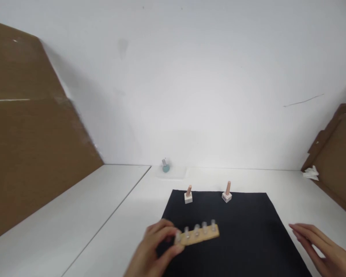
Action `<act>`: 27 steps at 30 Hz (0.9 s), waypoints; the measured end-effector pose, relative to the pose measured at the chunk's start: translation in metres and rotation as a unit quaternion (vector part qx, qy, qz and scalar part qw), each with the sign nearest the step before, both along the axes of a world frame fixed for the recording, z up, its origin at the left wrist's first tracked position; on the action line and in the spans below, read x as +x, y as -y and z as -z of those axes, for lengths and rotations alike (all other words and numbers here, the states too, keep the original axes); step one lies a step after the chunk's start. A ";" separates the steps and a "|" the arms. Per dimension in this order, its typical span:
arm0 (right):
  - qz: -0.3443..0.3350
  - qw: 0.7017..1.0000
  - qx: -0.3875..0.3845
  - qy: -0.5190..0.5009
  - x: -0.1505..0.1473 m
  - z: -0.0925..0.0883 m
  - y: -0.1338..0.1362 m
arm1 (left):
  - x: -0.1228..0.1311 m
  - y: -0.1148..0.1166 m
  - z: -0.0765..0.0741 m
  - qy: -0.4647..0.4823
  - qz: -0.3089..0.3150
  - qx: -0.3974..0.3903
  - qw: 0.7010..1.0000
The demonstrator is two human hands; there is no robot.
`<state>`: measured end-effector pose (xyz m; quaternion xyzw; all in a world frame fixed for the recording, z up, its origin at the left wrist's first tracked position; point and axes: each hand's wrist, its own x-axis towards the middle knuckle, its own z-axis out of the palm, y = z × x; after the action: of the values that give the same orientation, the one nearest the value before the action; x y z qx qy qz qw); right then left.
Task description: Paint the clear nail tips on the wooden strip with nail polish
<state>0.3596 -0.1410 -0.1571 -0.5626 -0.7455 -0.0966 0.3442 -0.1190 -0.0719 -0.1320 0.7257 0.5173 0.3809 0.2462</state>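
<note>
My left hand (pixel 158 246) pinches the left end of a narrow wooden strip (pixel 200 237) between thumb and fingers. Several short clear pegs stand in a row along the strip, slightly blurred. It is tilted a little, its right end higher, in front of the black mat (pixel 248 234). Off to the right, my right hand (pixel 324 246) is by the mat's right edge, fingers stretched out and nothing visible in them. Two nail polish bottles with white square bases and pinkish caps, a left one (pixel 188 195) and a right one (pixel 227 193), are at the mat's far edge.
Behind the mat, a teal nail polish bottle (pixel 165 167) leans on a clear tray (pixel 175 174) by the white wall. A crumpled white tissue (pixel 311 173) lies at the back right. Brown cardboard panels, left (pixel 31 134) and right (pixel 338 154), flank the white table (pixel 118 211).
</note>
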 end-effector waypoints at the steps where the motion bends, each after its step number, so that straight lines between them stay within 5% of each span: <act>1: -0.009 1.000 -0.001 -0.005 -0.010 -0.007 -0.002 | 0.023 -0.007 0.001 -0.002 0.037 -0.016 0.999; 4: -0.038 0.999 -0.013 -0.011 -0.036 -0.025 -0.007 | 0.079 -0.022 0.007 -0.004 0.078 -0.044 0.996; 8: -0.057 0.996 -0.055 -0.047 -0.056 -0.032 -0.008 | 0.109 -0.027 0.016 0.006 0.107 -0.065 0.992; 20: -0.101 0.924 -0.269 -0.253 -0.105 -0.022 -0.012 | 0.088 -0.007 0.010 0.035 0.100 0.060 0.993; 27: -0.060 0.861 -0.305 -0.402 -0.131 -0.015 -0.020 | 0.098 -0.002 0.019 0.037 0.050 -0.004 0.998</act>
<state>0.2289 -0.1215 -0.1424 -0.5837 -0.5666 0.3910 0.4305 -0.0208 -0.0703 -0.1514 0.7349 0.4725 0.3931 0.2867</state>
